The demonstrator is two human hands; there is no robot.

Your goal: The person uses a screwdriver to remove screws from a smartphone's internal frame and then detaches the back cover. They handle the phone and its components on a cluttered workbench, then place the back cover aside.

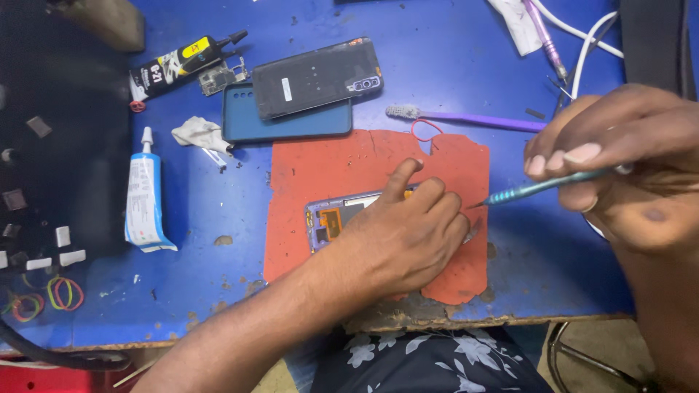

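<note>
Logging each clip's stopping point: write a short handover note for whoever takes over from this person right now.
Left hand: pressed flat on the opened purple-framed phone, which lies on the red rubber mat.
Right hand: holds the thin teal metal pry tool, tip just off the left fingers.
Done: the dark grey back cover is off, resting on a blue phone case.
Nearby: black glue tube, white glue tube, purple toothbrush.
Left: the phone's inside is exposed and the cover not refitted.

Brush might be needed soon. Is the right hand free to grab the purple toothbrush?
Probably not at once: the right hand lies close to the toothbrush with bare table between, but its grip is taken by a teal tool.
</note>
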